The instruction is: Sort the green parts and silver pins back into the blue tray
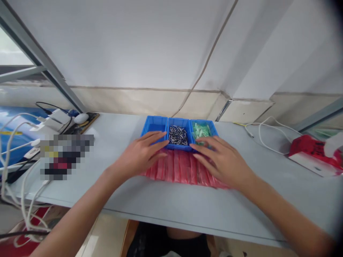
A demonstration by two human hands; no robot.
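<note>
Three blue bins stand side by side on the table. The left blue bin (pixel 154 119) shows a bare floor, partly covered by my left hand (pixel 146 151). Many small metal pins or screws (pixel 178 136) fill the middle bin. Small green plastic packets (pixel 201 130) lie in the right bin. In front of the bins spreads a row of red plastic bags (pixel 178 167). My left hand hovers at the left end of the row, fingers apart. Over its right end is my right hand (pixel 221 159), fingers spread near the right bin. Neither hand visibly holds anything.
White cables and chargers (pixel 49 125) crowd the left of the grey table (pixel 128 203), beside a blurred patch. At the right lie a white cable (pixel 264 141) and a white box (pixel 308 163) with red plastic on it. A wall rises behind.
</note>
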